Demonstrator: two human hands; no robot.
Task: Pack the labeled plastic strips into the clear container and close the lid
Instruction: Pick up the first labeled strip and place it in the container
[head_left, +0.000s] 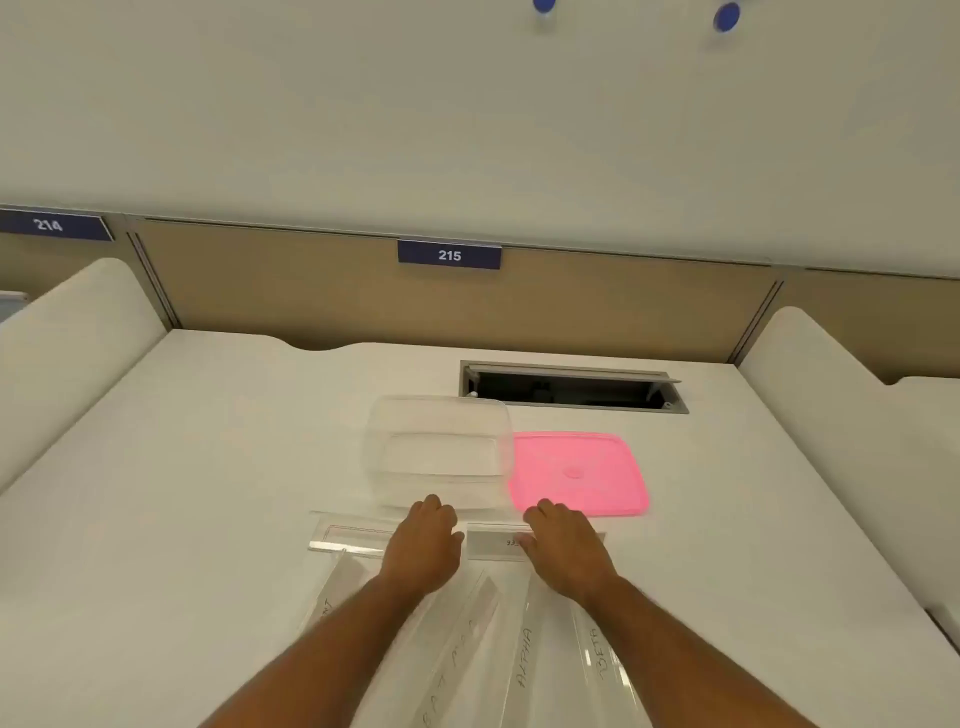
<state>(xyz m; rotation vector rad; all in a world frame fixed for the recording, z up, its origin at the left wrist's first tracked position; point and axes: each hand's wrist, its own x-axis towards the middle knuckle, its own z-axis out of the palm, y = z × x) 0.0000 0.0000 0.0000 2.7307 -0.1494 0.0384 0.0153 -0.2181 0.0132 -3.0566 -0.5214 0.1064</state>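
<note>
Clear container (439, 452) stands open at tabletop (208, 467) centre, pink lid (579, 473) touching at 3 o'clock. Left hand (423, 543) and right hand (563, 543) rest curled on labeled strips (496, 540) at 6 o'clock; grip cannot be told.

Clear glossy plastic container (439, 452), pink semi-matt plastic lid (579, 473), transp. plastic strips (524, 654), smooth matt white table (208, 467)

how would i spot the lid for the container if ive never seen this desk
Start at the white desk below the blue sign reading 215. In its middle stands an open clear container, in front of a dark cable slot. The lid lies flat against the container's right side, the only bright pink thing among clear plastic.
</note>
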